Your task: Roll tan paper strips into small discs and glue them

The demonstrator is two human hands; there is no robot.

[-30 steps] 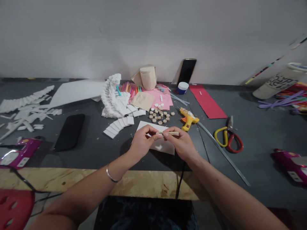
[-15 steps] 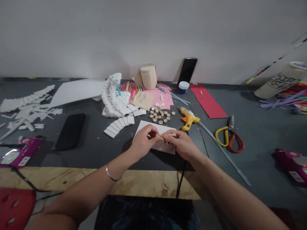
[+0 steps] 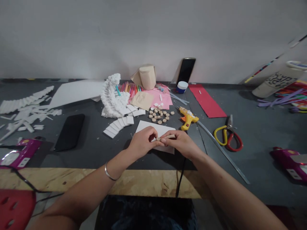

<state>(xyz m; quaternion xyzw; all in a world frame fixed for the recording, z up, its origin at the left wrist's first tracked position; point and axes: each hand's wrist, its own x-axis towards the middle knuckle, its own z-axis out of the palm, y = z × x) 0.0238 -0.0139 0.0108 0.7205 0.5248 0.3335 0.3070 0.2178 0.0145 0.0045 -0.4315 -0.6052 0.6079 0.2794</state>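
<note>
Forearms angle inward; left hand and right hand narrowly pinch one tan strip, partly coiled, above the white card. Lettering on the cup cannot be read.

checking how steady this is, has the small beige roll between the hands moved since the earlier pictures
Yes, slightly: the small beige roll sits lower in the view, closer to the wooden front edge, judged against the yellow glue gun.
</note>
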